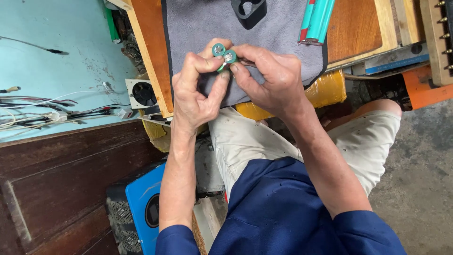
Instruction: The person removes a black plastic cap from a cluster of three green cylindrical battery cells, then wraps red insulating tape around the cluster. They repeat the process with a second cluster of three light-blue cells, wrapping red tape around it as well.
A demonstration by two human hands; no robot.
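Seen from above, both hands meet over a grey mat (pixel 203 21) laid on a wooden worktop (pixel 354 26); the left hand (pixel 193 92) and the right hand (pixel 269 78) are each closed on a pair of green battery cells (pixel 224 53), held end-up side by side so that the two round metal caps face the camera; the cells sit just above the near edge of the mat, pinched between thumbs and fingertips of both hands.

As a judgement: the grip is a fingertip one, so a slip could send the cells down past the mat's edge onto the lap or the floor; since the two caps sit touching or nearly so, anything metal bridging them might short them; I cannot tell whether the cells are joined or merely pressed together.

Further up the mat lies a black plastic holder (pixel 248 10), cut off by the top of the frame, and a bundle of longer green cells (pixel 317 20), also cut off; to the left, a pale blue surface carries loose wires (pixel 56 111) and a small fan (pixel 141 93).

The bodies of the held cells are mostly hidden by the fingers; whatever the right fingers (pixel 245 62) may hold against the cap is too small to make out.
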